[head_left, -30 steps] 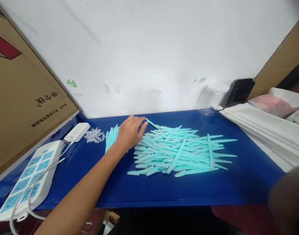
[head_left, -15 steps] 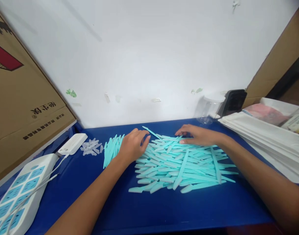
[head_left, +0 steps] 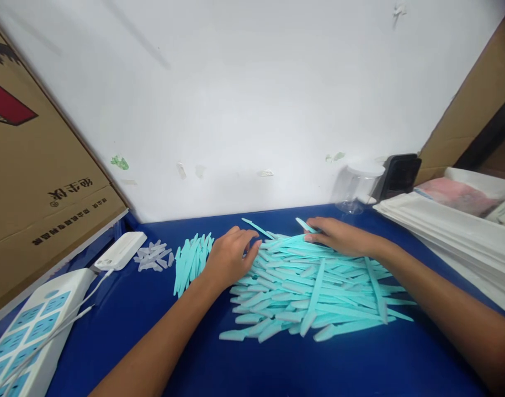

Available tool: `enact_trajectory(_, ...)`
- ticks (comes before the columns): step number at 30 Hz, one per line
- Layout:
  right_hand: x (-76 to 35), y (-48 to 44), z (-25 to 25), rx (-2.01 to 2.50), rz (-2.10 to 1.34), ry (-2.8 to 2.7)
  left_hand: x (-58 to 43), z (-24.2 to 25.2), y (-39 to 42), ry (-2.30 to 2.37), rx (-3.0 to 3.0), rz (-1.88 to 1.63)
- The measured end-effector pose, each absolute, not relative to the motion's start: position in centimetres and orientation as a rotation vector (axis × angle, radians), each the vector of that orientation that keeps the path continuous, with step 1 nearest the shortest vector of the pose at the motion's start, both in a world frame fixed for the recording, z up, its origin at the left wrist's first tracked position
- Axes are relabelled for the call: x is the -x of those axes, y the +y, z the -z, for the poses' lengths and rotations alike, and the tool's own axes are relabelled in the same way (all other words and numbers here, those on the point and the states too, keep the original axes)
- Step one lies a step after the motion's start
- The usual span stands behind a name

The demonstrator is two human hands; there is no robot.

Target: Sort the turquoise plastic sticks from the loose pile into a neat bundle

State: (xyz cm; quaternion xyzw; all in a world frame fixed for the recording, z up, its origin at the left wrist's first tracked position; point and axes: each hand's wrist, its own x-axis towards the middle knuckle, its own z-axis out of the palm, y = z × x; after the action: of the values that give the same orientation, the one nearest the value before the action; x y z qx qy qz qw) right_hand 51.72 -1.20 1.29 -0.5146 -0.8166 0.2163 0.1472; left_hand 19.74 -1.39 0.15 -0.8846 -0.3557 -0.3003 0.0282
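A big heap of turquoise plastic sticks (head_left: 318, 286) lies on the blue table (head_left: 277, 364). My left hand (head_left: 229, 259) rests on the heap's left side, fingers curled down onto the sticks. Over at the heap's far edge, my right hand (head_left: 339, 236) pinches one turquoise stick (head_left: 306, 225) between its fingertips, the stick's end raised. A smaller, neat bundle of the same sticks (head_left: 190, 262) lies just left of my left hand.
A white power strip (head_left: 24, 331) and a white adapter (head_left: 120, 251) sit at the left, with small clear plastic pieces (head_left: 153, 256) beside them. A cardboard box (head_left: 32, 165) leans left. A clear jar (head_left: 357, 187), a black device (head_left: 401, 173) and stacked white sheets (head_left: 451, 231) are right.
My right arm came into view and reached the heap's far edge, where it lifted one stick. My left hand stayed on the heap's left side. The camera tilted slightly.
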Motion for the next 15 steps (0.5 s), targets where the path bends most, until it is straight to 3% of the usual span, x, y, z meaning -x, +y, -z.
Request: enact_trajectory(15,-49.2,-2.8,-2.7,1.252,-0.793,-2.177,-20.0,-0.6,-1.9,-1.256,2.819,0.911)
